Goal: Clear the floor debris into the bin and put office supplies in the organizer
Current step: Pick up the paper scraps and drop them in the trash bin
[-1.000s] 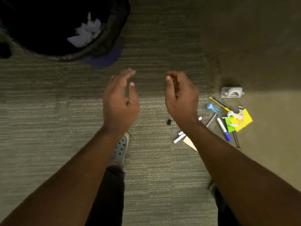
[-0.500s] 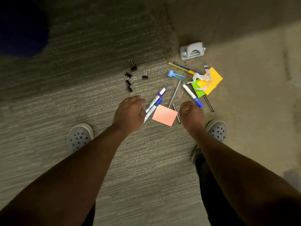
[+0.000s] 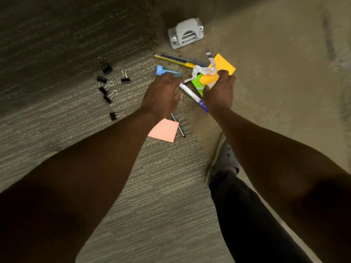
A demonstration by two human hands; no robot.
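A flat pink note (image 3: 164,130) lies nearest on ribbed carpet (image 3: 161,186). The left hand (image 3: 161,95) hovers, fingers loose. The right hand (image 3: 218,92) apparently grips a yellow note (image 3: 208,79) beside crumpled paper (image 3: 202,71). A grey punch (image 3: 186,33) sits farthest.

Below me the carpeted floor (image 3: 161,196) carries black binder clips (image 3: 106,88), a grey hole punch (image 3: 187,33), pens (image 3: 182,60), a blue-capped marker (image 3: 192,96), a pink note (image 3: 164,130) and yellow and green paper scraps (image 3: 223,64).
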